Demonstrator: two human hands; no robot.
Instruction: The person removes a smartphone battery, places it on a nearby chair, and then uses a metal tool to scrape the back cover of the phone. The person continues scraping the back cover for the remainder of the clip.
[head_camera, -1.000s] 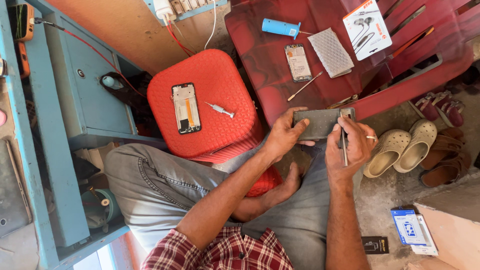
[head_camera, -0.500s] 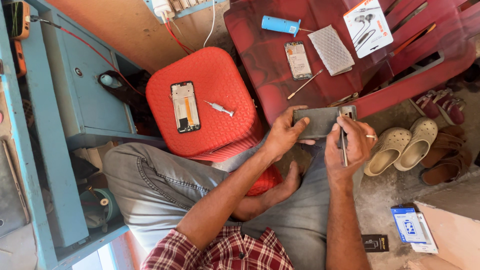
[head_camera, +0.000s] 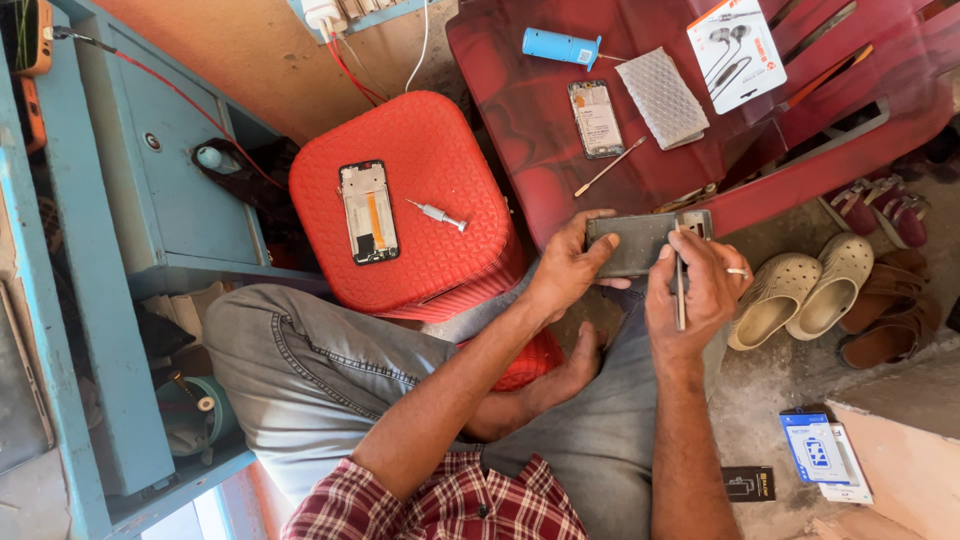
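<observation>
Floor by red stool (head_camera: 420, 200) | my left hand (head_camera: 565, 270) grips phone frame (head_camera: 640, 242), long axis crosswise | right hand (head_camera: 700, 290) pinches thin tool (head_camera: 680, 285) at its right end.

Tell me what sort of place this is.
Probably a small phone repair spot, worked seated on the floor: an opened phone and screwdriver on a red stool, another phone in both hands.

Red stool (head_camera: 440, 150) close left of hands, dark red chair (head_camera: 800, 170) ahead; sandals (head_camera: 800, 290) right, open floor (head_camera: 780, 400) beyond
</observation>
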